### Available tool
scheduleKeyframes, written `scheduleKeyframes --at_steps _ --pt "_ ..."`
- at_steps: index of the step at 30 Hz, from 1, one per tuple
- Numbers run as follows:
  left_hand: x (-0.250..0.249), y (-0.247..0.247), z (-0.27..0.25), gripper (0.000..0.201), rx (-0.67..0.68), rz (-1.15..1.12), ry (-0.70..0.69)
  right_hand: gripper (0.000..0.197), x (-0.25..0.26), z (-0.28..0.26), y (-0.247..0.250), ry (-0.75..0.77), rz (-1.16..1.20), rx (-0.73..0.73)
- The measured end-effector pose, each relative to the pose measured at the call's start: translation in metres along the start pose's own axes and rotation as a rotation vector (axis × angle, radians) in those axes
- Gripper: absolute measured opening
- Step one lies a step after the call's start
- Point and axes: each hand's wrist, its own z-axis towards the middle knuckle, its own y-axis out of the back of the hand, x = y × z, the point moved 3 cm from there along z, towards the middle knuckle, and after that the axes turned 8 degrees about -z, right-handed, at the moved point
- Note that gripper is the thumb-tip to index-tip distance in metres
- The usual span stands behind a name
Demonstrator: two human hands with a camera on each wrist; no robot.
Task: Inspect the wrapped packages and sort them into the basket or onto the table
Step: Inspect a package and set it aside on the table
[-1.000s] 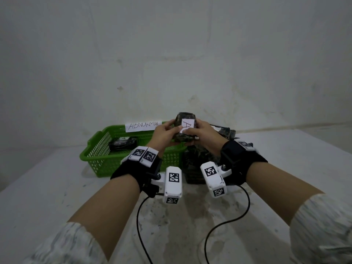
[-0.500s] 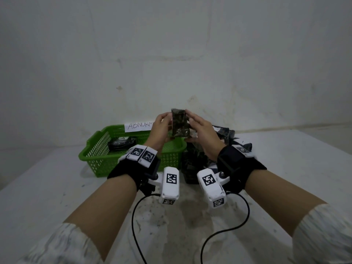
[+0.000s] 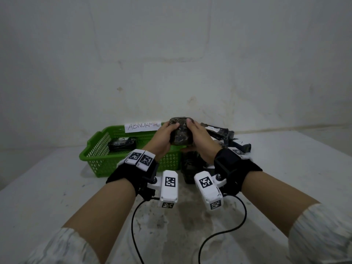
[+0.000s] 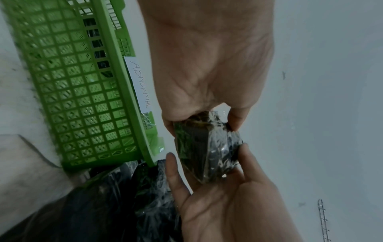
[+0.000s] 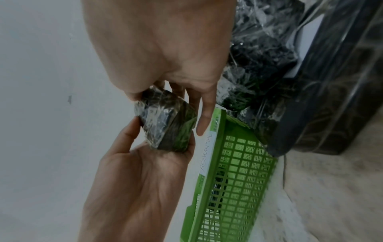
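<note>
A dark wrapped package (image 3: 181,133) is held up above the right end of the green basket (image 3: 95,143). My left hand (image 3: 167,130) grips its left side and my right hand (image 3: 196,133) grips its right side. The left wrist view shows the package (image 4: 207,150) between my left thumb and fingers, with the right hand (image 4: 217,204) cupped under it. In the right wrist view the package (image 5: 165,127) sits between both hands, the left hand (image 5: 134,180) below it. No white sticker shows on it.
The basket carries a paper label reading ABNORMAL (image 3: 142,126) and holds one dark package (image 3: 122,143). A pile of several wrapped packages (image 3: 219,133) lies on the white table (image 3: 57,197) right of the basket. Behind everything is a wall. Black cables trail beneath my wrists.
Both hands have turned the package: its white sticker faced me a second ago, then it stood edge-on, and now a dark face shows. It sits slightly lower.
</note>
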Motion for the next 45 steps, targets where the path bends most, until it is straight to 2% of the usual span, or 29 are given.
scheduleKeyframes --at_steps 7,12,17,21,31,35,37,40,42,45 --pt "-0.002 0.000 -0.002 0.035 0.044 0.156 -0.037 0.022 0.005 0.001 0.004 0.089 0.031 -0.090" --pt "-0.004 0.003 -0.002 0.036 0.021 0.153 -0.094 0.028 0.005 -0.004 0.004 0.044 0.060 -0.010" --pt "-0.004 0.004 -0.005 0.042 0.062 0.178 -0.103 0.034 0.006 -0.004 0.010 0.078 0.074 -0.048" --pt "-0.005 0.004 -0.005 0.040 0.059 0.196 -0.145 0.036 0.006 -0.004 0.008 0.068 0.065 -0.011" --pt "-0.001 0.003 -0.005 0.041 0.081 0.197 -0.118 0.049 0.007 -0.006 0.010 0.091 0.010 0.023" --pt "0.002 0.008 -0.003 0.059 0.031 0.161 -0.124 0.063 0.009 -0.008 0.011 0.129 -0.033 0.034" --pt "0.001 0.009 -0.002 0.057 -0.009 0.148 -0.157 0.056 0.009 -0.008 0.009 0.133 -0.042 0.038" --pt "-0.002 0.010 -0.001 0.046 -0.037 0.201 -0.186 0.030 0.011 -0.008 0.009 0.131 0.083 -0.035" --pt "-0.004 0.010 0.001 0.040 -0.031 0.271 -0.178 0.028 0.011 -0.007 0.013 0.148 0.126 -0.123" --pt "-0.005 0.008 0.000 0.026 -0.028 0.222 -0.128 0.029 0.011 -0.007 0.019 0.181 0.010 -0.207"
